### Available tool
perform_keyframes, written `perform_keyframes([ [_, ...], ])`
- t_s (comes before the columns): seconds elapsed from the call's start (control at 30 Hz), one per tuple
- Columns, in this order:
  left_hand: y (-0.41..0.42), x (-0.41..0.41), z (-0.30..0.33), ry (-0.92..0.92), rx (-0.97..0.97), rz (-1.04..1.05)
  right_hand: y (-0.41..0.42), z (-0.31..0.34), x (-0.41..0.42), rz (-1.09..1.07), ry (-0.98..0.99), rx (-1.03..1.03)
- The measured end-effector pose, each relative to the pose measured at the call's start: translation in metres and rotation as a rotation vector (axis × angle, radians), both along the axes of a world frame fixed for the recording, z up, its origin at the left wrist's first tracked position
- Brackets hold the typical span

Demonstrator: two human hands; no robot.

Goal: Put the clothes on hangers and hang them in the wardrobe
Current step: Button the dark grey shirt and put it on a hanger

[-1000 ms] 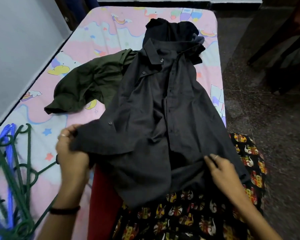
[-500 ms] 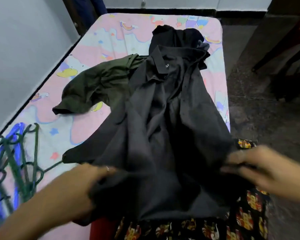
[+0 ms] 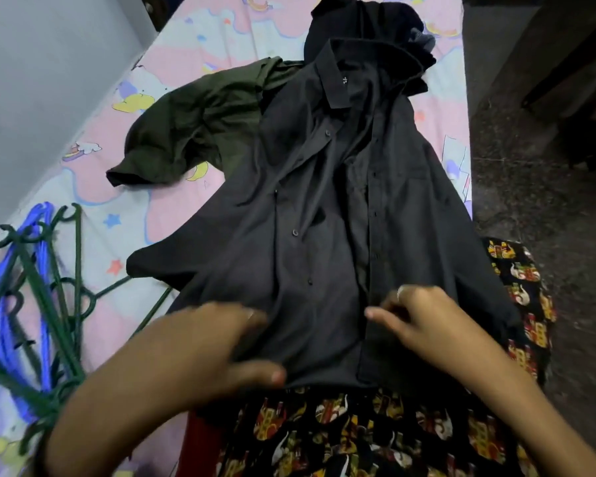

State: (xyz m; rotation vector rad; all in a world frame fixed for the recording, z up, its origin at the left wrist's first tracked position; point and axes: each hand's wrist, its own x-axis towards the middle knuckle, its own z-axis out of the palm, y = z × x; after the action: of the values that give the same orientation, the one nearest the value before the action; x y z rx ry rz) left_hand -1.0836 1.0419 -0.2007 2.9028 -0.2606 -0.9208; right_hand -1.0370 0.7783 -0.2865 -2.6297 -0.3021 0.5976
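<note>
Black shirt [image 3: 324, 215] lies flat on my bed [image 3: 172, 208], near the green hangers [image 3: 49, 304]. My left hand [image 3: 200, 352] pinches its bottom edge. My right hand [image 3: 424, 325] rests there, fingers curled.

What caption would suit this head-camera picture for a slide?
Both hands, left and right, grip the hem of a dark shirt spread on the bed, green and blue hangers alongside.

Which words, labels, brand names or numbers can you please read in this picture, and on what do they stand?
None can be read.
Small white mark inside the collar of the black shirt: too small and blurred to read.
The bedsheet and the patterned cloth carry pictures only, no lettering.
</note>
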Motion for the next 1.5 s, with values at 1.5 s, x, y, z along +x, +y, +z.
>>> perform_keyframes([
  [1.5, -0.1, 0.063, -0.158, -0.198, -0.84, 0.569, 0.013, -0.086, 0.019, -0.823, -0.064, 0.295],
])
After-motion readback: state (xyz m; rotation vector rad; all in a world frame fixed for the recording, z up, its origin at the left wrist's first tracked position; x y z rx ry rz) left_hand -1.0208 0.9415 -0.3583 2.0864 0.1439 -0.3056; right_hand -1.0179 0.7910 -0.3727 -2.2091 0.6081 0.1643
